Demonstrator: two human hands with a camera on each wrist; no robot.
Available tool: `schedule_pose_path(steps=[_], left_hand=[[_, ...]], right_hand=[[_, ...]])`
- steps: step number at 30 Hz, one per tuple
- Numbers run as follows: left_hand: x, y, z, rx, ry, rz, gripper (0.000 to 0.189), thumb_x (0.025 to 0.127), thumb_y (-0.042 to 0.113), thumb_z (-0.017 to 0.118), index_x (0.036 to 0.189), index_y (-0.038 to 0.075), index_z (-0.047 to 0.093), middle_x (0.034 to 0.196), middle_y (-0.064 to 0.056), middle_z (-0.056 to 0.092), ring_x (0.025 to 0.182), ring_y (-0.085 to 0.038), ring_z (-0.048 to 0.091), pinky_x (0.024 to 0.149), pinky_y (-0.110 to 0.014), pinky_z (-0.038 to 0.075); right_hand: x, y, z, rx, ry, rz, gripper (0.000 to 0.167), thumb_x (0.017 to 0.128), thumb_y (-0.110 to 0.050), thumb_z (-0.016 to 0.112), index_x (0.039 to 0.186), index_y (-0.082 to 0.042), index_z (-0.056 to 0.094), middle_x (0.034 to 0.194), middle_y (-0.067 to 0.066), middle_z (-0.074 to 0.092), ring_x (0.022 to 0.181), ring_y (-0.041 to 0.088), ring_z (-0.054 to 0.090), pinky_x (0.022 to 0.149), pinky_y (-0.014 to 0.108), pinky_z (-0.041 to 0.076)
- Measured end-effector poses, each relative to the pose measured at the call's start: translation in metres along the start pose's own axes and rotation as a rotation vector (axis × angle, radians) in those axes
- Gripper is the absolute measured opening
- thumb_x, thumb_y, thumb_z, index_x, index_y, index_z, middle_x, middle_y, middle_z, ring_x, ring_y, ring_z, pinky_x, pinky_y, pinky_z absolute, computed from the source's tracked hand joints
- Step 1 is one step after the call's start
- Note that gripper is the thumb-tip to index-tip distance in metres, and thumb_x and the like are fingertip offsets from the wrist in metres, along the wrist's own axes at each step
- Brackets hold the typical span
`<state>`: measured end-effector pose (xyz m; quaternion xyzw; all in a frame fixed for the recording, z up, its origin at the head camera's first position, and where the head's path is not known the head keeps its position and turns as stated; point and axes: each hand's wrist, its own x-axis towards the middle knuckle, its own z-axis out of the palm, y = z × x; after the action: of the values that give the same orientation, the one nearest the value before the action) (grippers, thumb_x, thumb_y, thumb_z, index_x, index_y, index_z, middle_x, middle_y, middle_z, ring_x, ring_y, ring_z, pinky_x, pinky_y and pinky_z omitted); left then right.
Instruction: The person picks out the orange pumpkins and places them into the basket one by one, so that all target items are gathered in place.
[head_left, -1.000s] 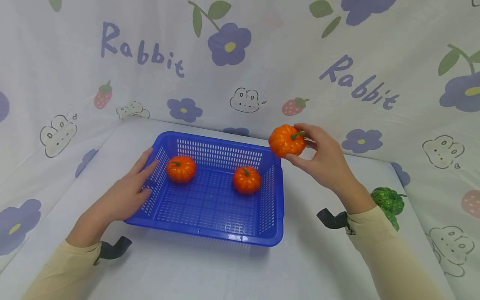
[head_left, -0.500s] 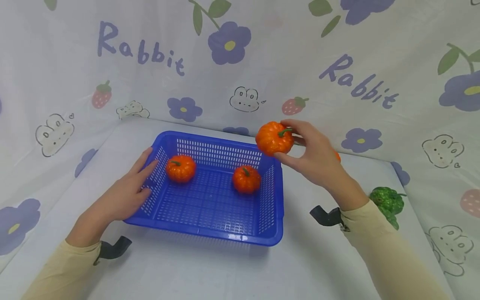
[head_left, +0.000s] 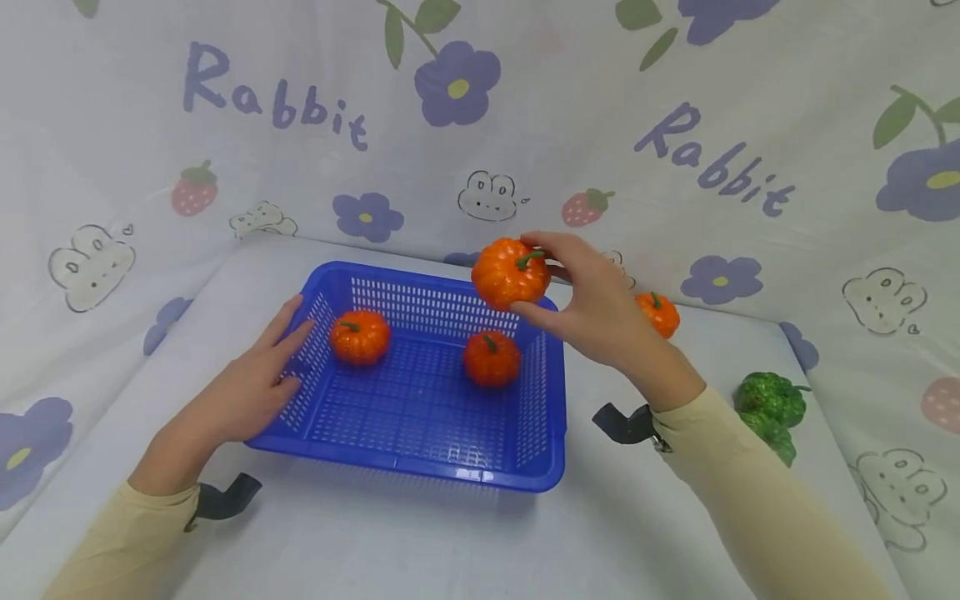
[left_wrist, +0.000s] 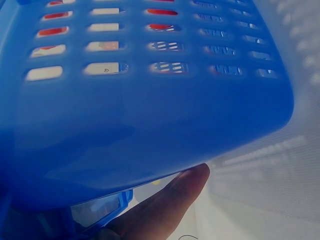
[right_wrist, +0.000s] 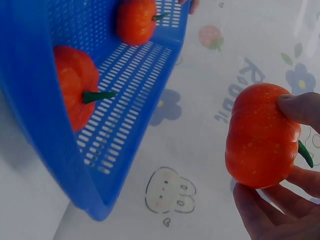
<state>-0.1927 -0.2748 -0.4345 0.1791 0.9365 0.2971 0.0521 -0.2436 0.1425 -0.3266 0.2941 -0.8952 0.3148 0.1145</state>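
Observation:
Between thumb and fingers, my right hand [head_left: 596, 300] holds a small orange pumpkin [head_left: 504, 273] with a green stem, raised over the back right rim of a blue plastic basket [head_left: 405, 467]. The right wrist view shows that same held pumpkin [right_wrist: 262, 137] apart from the basket. Inside the basket sit two more pumpkins, one at the left [head_left: 360, 337] and one at the right [head_left: 492, 359]. My left hand [head_left: 240, 392] rests on the basket's left rim with its fingers extended. From the left wrist camera, one fingertip [left_wrist: 192, 182] shows against the basket's edge.
Another orange pumpkin [head_left: 658, 315] sits on the white table behind my right forearm. Two dark green bumpy vegetables, one behind [head_left: 771, 398] the other [head_left: 772, 437], lie at the table's right side. A printed cloth [head_left: 420, 167] hangs along the back.
My right hand has carried the pumpkin leftward, from the basket's back right corner to over its back rim. The pumpkin behind the forearm has come into fuller view. The left hand stays put.

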Motion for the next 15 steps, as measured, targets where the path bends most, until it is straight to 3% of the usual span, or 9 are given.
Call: schedule_pose_path(steps=[15], left_hand=[[0.0,-0.003,-0.001,-0.005,-0.001,0.005,0.072,0.104,0.0,0.053,0.17,-0.004,0.024,0.181,-0.01,-0.013,0.158,-0.052,0.024,0.119,-0.07,0.033]], right_hand=[[0.012,-0.009,0.02,0.063,-0.041,-0.034,0.073,0.092,-0.016,0.089,0.155,-0.006,0.054,0.151,0.009,0.058,0.138,0.024,0.057,0.11,0.043,0.055]])
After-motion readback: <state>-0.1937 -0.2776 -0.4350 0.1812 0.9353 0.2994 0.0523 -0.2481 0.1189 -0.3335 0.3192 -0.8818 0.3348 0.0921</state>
